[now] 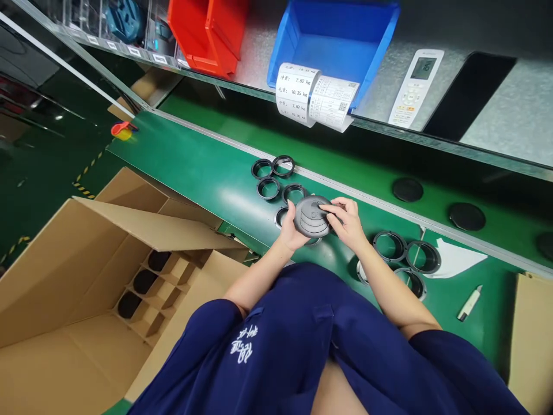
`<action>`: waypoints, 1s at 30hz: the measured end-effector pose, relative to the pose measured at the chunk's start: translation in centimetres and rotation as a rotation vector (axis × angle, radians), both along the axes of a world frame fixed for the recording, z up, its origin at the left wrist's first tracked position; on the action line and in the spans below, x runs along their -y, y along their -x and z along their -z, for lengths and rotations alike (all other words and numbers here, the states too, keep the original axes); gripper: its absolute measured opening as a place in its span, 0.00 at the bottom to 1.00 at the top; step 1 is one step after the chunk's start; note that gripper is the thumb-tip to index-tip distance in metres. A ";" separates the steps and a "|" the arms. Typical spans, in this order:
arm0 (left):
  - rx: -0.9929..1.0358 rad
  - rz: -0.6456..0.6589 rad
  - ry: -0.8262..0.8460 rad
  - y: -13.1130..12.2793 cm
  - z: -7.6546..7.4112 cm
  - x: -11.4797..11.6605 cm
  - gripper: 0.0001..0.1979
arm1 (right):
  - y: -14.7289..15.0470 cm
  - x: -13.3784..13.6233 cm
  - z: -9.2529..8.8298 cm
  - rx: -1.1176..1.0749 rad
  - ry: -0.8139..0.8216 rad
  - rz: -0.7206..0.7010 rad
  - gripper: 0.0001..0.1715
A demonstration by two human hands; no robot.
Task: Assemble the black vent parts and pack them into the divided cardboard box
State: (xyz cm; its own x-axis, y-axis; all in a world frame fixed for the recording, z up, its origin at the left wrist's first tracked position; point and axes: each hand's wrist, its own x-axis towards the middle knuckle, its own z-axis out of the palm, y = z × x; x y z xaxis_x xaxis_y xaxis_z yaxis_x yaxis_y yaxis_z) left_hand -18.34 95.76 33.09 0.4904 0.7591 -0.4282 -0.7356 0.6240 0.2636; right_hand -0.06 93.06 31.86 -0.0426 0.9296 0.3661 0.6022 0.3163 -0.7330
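Fingertips of the right hand (351,225) rest, slightly spread, on a round black cap (311,223), held over the green table (207,155) in the left hand (292,233), thumb at its rim. If that grip loosened, it could drop onto the rings (268,180). Most left fingers and the cap's underside are hidden.

Rings (268,197) lie on the workbench (194,155) beyond and right of the hands (351,226), with a carton (47,265) left.

matt plastic-looking disc (311,223), smooth glossy tabletop (194,170), matt cardboard box (47,276)
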 end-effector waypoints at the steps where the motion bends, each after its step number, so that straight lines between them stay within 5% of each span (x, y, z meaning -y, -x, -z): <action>1: -0.005 0.013 -0.004 0.2 -0.2 0.5 0.37 | 0.1 0.1 -0.1 0.049 -0.022 -0.029 0.25; 6: -0.075 0.080 -0.047 1.1 -0.3 2.7 0.38 | 0.9 0.9 0.9 0.173 0.012 -0.094 0.29; 11: -0.078 0.080 -0.067 2.0 0.3 4.3 0.39 | 1.7 1.6 1.3 -0.040 0.148 -0.124 0.40; 15: -0.043 0.098 -0.032 2.5 0.1 4.7 0.42 | 1.8 2.3 1.0 -0.206 0.255 -0.102 0.41; 19: -0.027 0.098 0.028 3.0 0.3 4.8 0.43 | 1.9 3.2 1.7 -0.100 0.226 -0.146 0.39; 23: -0.062 0.075 0.114 3.6 2.1 5.5 0.39 | 3.1 5.1 3.6 0.209 0.108 -0.344 0.34; 30: -0.209 0.204 0.268 4.1 5.7 8.1 0.35 | 6.2 7.5 8.1 0.329 0.457 -0.516 0.65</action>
